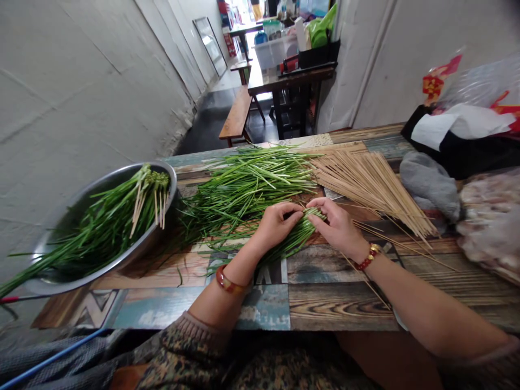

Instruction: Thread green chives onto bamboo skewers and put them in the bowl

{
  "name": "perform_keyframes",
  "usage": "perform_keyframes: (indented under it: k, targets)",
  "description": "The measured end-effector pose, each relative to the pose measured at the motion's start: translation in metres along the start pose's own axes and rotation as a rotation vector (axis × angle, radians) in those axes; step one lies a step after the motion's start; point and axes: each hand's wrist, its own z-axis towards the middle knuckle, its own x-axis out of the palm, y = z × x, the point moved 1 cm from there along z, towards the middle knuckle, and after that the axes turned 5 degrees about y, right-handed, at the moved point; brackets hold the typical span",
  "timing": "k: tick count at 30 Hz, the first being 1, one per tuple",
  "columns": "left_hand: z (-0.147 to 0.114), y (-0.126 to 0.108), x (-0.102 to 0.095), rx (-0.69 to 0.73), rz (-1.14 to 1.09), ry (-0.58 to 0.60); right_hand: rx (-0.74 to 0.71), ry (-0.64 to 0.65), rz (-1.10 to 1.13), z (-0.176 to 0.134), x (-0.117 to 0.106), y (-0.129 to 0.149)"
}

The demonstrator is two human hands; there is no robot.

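Both my hands meet over a small bunch of garlic chives [298, 236] at the middle of the table. My left hand [280, 222] pinches the cut stem ends from the left, thumb against fingers. From the right, my right hand [335, 225] closes thumb and fingers around the same ends. Whether a skewer is between my fingertips I cannot make out. Behind my hands lies a loose heap of chives [260, 176]. A fanned pile of bamboo skewers [371, 187] lies to the right of it, with several single skewers near my right wrist.
At the left a steel basin [173, 189] holds chives, some bunched on skewers [156, 197]. A grey plastic bag [430, 181], a bulging clear bag [491, 216] and a black bag [439, 149] crowd the right side. Beyond stand a bench [236, 114] and another table [284, 81].
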Motion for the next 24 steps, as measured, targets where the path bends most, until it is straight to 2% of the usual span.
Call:
perform_keyframes:
  k: [7,10,13,17,19,21,24]
  targets:
    - [-0.002,0.000,0.004,0.045,0.067,0.033,-0.009,0.004,-0.050,0.000,0.000,-0.002]
    - [-0.002,0.003,-0.001,0.056,0.185,-0.036,-0.009,0.024,-0.040,-0.001,0.001,-0.004]
    - [-0.001,0.006,-0.016,0.076,0.301,-0.224,0.005,0.028,-0.027,-0.001,0.001,-0.004]
    - [-0.002,0.012,-0.051,0.020,0.520,-0.440,-0.007,-0.001,-0.039,-0.001,0.001,-0.001]
    - [-0.006,0.016,-0.068,-0.059,0.679,-0.469,-0.023,-0.023,-0.048,-0.001,0.001,0.000]
    - [-0.011,0.020,-0.080,-0.143,0.841,-0.446,-0.027,-0.037,-0.044,-0.001,0.002,0.000]
    - [-0.018,0.026,-0.087,-0.246,1.007,-0.379,-0.023,-0.035,-0.025,-0.001,0.002,0.000]
